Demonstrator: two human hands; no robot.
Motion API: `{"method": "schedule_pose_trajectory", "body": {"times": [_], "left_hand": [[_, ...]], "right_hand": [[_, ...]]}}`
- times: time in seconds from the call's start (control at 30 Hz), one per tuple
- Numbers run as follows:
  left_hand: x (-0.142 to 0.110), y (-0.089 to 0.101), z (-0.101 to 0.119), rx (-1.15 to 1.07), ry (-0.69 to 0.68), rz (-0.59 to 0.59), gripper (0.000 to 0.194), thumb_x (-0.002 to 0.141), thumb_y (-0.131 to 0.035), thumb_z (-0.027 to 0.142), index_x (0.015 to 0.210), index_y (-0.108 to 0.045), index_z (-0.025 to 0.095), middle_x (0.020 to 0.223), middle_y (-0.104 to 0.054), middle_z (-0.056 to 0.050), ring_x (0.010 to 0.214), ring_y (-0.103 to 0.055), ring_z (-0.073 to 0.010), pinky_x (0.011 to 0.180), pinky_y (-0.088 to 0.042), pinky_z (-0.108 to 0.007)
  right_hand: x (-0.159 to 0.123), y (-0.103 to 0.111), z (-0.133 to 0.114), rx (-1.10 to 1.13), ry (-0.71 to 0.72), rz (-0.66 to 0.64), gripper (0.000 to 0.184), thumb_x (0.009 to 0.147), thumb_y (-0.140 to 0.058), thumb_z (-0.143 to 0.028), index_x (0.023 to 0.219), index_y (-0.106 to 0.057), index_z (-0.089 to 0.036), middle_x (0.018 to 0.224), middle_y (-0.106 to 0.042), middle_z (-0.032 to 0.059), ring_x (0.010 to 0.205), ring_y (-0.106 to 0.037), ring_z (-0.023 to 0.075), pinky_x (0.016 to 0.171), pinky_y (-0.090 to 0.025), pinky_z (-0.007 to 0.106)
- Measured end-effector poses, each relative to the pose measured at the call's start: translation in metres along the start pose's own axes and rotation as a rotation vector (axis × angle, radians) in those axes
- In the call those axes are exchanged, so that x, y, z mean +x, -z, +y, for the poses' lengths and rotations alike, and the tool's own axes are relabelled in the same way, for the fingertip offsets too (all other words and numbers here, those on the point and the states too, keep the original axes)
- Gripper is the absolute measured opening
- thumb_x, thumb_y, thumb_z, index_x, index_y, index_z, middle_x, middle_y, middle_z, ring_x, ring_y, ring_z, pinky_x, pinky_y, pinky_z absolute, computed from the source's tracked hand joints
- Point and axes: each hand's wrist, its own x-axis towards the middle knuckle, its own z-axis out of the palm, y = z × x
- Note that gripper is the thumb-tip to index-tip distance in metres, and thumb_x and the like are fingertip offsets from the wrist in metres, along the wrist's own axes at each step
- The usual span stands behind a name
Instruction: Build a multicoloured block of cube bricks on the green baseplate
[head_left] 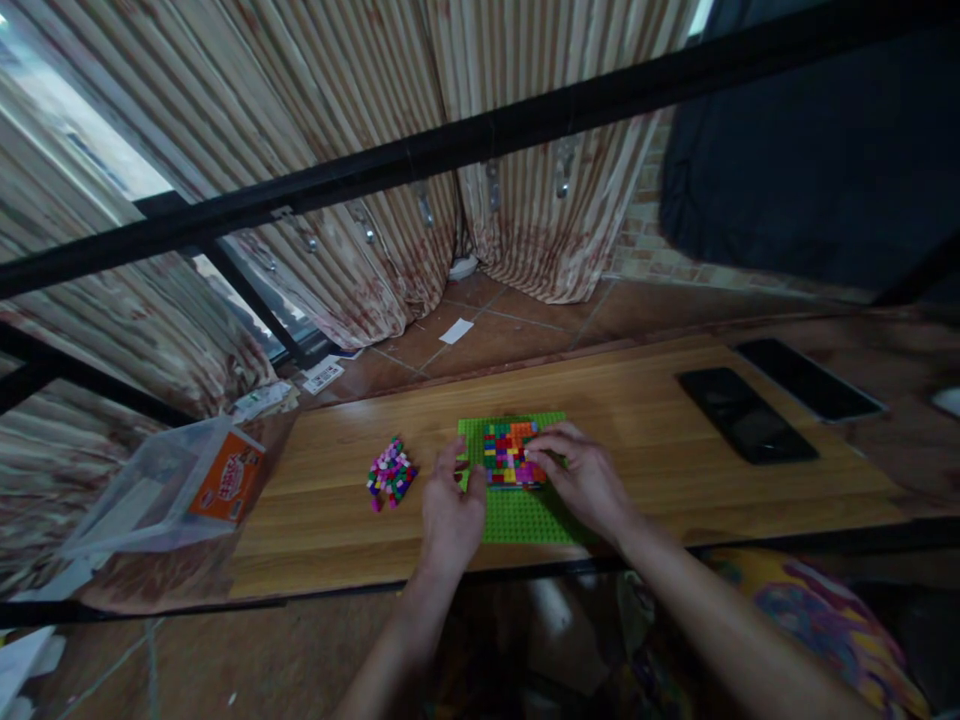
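Observation:
A green studded baseplate (517,520) lies on the wooden table (660,420). Small bricks of many colours (507,452) are packed together on its far half. My right hand (581,478) rests on the plate's right side, its fingertips curled and pressed against the right edge of the brick patch. My left hand (450,505) sits at the plate's left edge with fingers loosely bent beside the bricks, the thumb touching the plate. A small heap of loose coloured bricks (391,472) lies on the table to the left of my left hand.
Two dark phones (744,413) (806,377) lie on the table's right part. A clear plastic box with an orange label (169,485) stands off the left end. Black metal bars (480,140) cross above; striped curtains (360,230) hang behind.

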Motion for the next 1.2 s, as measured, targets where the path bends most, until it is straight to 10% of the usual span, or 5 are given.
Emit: {"method": "schedule_pose_trajectory", "body": {"times": [0.4, 0.93, 1.2], "left_hand": [[-0.007, -0.010, -0.019, -0.172, 0.070, -0.223, 0.038, 0.083, -0.058, 0.023, 0.121, -0.058, 0.017, 0.117, -0.068, -0.009, 0.105, -0.065, -0.0173, 0.097, -0.048, -0.034], [-0.021, -0.012, -0.018, -0.047, 0.001, -0.208, 0.032, 0.085, -0.053, 0.020, 0.115, -0.063, 0.019, 0.113, -0.070, -0.007, 0.102, -0.066, -0.0187, 0.094, -0.050, -0.034], [-0.021, -0.011, -0.022, -0.005, -0.012, -0.178, 0.031, 0.084, -0.055, 0.022, 0.113, -0.065, 0.020, 0.117, -0.068, -0.008, 0.109, -0.063, -0.0203, 0.100, -0.046, -0.036]], "right_hand": [[-0.001, -0.010, 0.008, -0.033, 0.044, -0.023, 0.016, 0.088, -0.059, -0.027, 0.082, -0.073, -0.026, 0.096, -0.062, 0.0052, 0.095, -0.058, 0.0213, 0.084, -0.047, 0.037], [0.007, -0.018, 0.030, 0.339, -0.229, 0.009, 0.015, 0.072, -0.074, -0.036, 0.073, -0.072, -0.021, 0.086, -0.058, 0.0031, 0.084, -0.057, 0.0194, 0.079, -0.047, 0.037], [0.001, -0.014, 0.021, 0.216, -0.094, 0.014, 0.016, 0.083, -0.065, -0.036, 0.077, -0.075, -0.024, 0.096, -0.057, 0.0047, 0.096, -0.057, 0.0196, 0.086, -0.047, 0.036]]}}
